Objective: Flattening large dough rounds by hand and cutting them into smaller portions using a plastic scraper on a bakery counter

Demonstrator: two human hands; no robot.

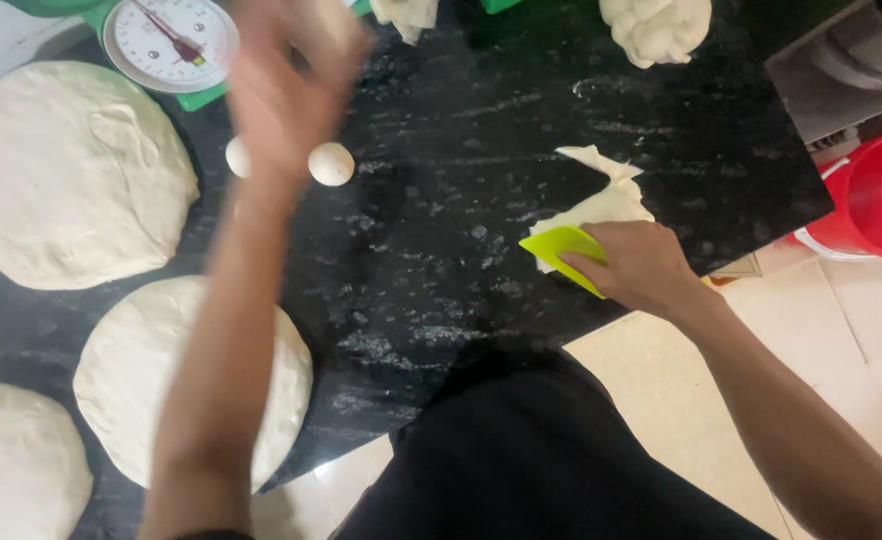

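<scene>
My right hand (641, 265) grips a lime-green plastic scraper (559, 250) whose edge rests against a flat, ragged piece of white dough (601, 203) on the black stone counter (441, 210). My left hand (283, 85) is raised above the counter beside a round dial scale (171, 42). It is blurred by motion, so I cannot tell whether it holds anything. Just below it lies a small dough ball (331, 163). A second small ball (234, 157) shows partly behind my wrist.
Three large flattened dough rounds (66, 170) (141, 385) (11, 470) lie along the left. A lumpy dough mass (656, 28) sits at the far edge, with a smaller scrap (406, 14) near it. A red bucket (876, 195) stands on the tiled floor at right.
</scene>
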